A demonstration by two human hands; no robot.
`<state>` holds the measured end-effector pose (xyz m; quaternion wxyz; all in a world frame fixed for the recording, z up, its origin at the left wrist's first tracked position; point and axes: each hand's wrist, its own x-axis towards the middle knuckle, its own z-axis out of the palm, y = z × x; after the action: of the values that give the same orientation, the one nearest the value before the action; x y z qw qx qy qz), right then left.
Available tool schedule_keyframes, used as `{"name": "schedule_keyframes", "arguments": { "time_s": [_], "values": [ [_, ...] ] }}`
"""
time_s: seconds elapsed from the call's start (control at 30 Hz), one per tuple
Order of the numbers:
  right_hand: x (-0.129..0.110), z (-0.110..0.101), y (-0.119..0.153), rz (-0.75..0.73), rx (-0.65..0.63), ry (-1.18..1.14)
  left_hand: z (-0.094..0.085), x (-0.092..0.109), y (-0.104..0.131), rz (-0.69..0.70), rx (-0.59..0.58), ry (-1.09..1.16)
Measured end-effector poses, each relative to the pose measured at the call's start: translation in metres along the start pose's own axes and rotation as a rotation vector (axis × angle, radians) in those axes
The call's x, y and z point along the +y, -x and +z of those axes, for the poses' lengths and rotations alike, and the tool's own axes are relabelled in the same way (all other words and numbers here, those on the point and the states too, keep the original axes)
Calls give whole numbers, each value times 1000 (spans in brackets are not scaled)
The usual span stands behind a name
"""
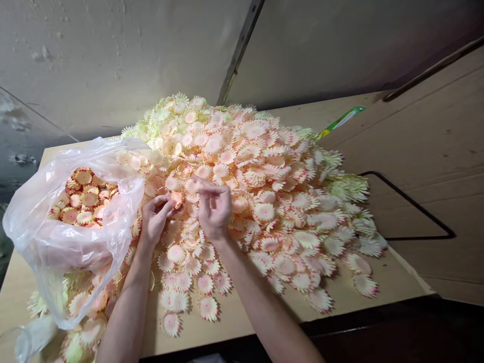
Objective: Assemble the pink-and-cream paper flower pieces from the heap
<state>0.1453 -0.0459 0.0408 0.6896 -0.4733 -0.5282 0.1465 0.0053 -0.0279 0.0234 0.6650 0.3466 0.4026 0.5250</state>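
Left hand [154,220]: thumb and fingertips pinched on a peach flower [177,198], at the near-left part of the flower pile [264,212], right of the plastic bag [86,247]. Right hand [216,210]: apart, right of that flower, fingers half curled; grip cannot be confirmed.

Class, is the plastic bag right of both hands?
No, the plastic bag sits left of both the left hand and the right hand.
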Motion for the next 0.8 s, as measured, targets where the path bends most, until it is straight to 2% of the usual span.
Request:
{"name": "schedule_keyframes", "arguments": {
  "time_s": [0.1, 0.17, 0.33, 0.53, 0.7, 0.8],
  "values": [
    [-2, -3, -5, -50, 252, 59, -1, -1, -1, 31, 68, 44],
    [-4, -6, -8, -50, 265, 157, -2, -1, -1, 36, 85, 69],
    [-6, -10, -10, -86, 62, 365, -2, -2, -1, 72, 71, 29],
    [-3, -7, -8, -153, -225, 263, -4, -3, 0, 165, -26, -89],
    [-2, -8, -8, -137, -299, 269, -6, -3, -1, 203, -71, -136],
    [-2, -9, -8, -192, -353, 212, -7, -4, -3, 215, -74, -132]
  ]
}}
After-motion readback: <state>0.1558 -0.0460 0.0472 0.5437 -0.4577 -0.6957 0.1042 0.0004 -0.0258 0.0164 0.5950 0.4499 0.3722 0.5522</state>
